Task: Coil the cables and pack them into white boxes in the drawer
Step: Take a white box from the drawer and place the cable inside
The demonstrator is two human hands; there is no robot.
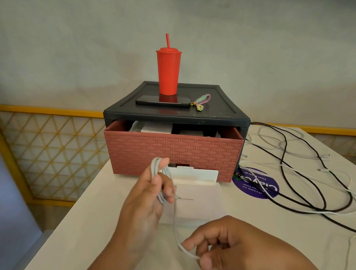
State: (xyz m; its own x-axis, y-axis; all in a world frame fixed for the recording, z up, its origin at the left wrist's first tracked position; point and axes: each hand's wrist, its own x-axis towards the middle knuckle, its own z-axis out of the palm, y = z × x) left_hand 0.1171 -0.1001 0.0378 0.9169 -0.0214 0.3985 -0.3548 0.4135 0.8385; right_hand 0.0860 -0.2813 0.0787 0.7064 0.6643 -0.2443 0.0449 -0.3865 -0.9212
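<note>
My left hand [148,197] is raised over the table and grips several loops of a white cable [159,175] wound around its fingers. The loose end of that cable runs down to my right hand [234,253], which pinches it low at the front. Just behind my hands lies an open white box [198,200] with its lid flap up. Behind that stands the reddish woven-pattern drawer [172,155], pulled partly out of its black cabinet [222,108], with white boxes [156,128] showing inside.
A red tumbler [168,71] with a straw, a black phone [163,101] and a small pastel strap [202,102] sit on the cabinet top. Loose black cables [323,194] and white cables [291,169] sprawl over the table's right side, crossing a purple round sticker [255,186]. The table's left edge drops beside a yellow lattice railing [46,154].
</note>
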